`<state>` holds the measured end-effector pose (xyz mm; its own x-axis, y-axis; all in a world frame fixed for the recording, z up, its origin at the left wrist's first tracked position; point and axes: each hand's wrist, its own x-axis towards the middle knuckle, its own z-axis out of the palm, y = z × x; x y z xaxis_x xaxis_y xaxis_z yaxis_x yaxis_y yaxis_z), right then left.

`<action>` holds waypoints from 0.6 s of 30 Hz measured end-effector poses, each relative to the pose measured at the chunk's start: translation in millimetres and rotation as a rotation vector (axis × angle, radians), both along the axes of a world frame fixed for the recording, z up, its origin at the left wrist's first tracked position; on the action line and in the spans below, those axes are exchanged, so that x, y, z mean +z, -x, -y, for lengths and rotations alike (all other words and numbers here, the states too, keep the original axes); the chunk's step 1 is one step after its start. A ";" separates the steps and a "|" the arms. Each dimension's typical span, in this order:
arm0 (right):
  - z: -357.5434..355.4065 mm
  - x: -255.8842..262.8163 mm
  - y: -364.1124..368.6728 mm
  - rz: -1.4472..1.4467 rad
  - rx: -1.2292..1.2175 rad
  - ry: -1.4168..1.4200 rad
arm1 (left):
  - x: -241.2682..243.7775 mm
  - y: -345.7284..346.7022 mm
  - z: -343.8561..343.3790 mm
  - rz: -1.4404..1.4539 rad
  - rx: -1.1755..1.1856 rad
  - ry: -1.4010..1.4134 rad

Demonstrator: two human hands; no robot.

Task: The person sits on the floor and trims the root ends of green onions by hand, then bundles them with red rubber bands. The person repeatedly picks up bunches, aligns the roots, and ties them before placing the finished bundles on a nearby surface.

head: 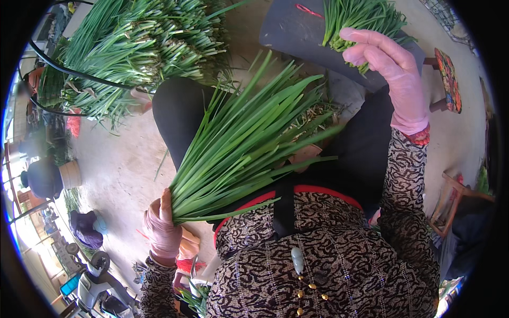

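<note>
My left hand [162, 232], in a thin pink glove, grips a bunch of garlic chives [246, 147] by the stem ends. The long green leaves fan up and right across my lap. My right hand [387, 65], gloved too, is raised at the upper right with its fingers bent and apart, holding nothing. Behind or below its fingertips lies a smaller bunch of chives [366, 20] on a dark grey board [294, 28]; I cannot tell whether they touch. A red tie [309, 10] lies on that board.
A large heap of chives [159, 47] fills the upper left, with a black cable [75, 73] curving in front. Leaf scraps [314, 123] lie between my legs. A patterned stool [448, 81] stands at right, a wooden chair [447, 204] below it. A scooter [99, 290] is at lower left.
</note>
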<state>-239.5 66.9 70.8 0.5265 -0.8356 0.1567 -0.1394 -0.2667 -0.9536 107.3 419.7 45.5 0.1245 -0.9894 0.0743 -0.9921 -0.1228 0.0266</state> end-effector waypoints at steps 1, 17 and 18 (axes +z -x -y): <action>-1.1 0.0 -1.7 0.003 0.009 -0.005 | -0.7 0.4 0.4 -0.007 0.000 0.004; -23.8 -7.4 -28.3 -0.028 0.207 -0.069 | -9.2 -0.4 -4.4 -0.012 -0.006 0.017; -25.6 -4.4 -30.6 -0.042 0.225 -0.079 | -8.9 -0.7 -3.8 -0.008 -0.007 0.016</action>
